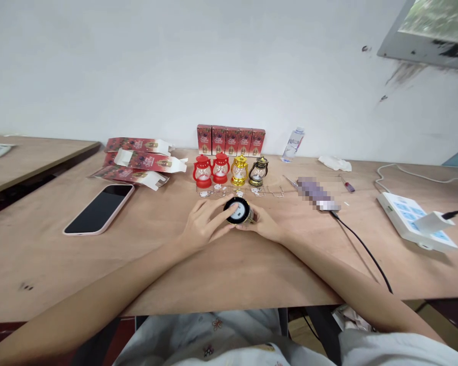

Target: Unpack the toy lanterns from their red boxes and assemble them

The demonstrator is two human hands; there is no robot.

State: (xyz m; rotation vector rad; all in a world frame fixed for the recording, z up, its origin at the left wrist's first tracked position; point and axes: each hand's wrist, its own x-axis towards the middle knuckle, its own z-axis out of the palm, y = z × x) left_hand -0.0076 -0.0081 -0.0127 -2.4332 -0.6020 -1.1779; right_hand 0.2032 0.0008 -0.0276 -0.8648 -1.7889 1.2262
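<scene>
My left hand (204,221) and my right hand (265,226) meet at the middle of the wooden table (221,264). Both are closed around a small lantern (238,211) lying on its side, its round dark base with a white centre facing me. My left fingers pinch the base's left rim and my right hand cups the body from the right. Just behind stand two red lanterns (211,171), a gold lantern (239,171) and a dark bronze lantern (258,172) in a row, with small metal parts (238,192) scattered in front of them.
Red boxes (231,140) line the wall, with flattened boxes (139,160) to their left. A pink-cased phone (99,208) lies at left. A water bottle (293,145), a crumpled tissue (335,163), a small screwdriver (346,184), a cable (361,244) and a white power strip (416,221) occupy the right.
</scene>
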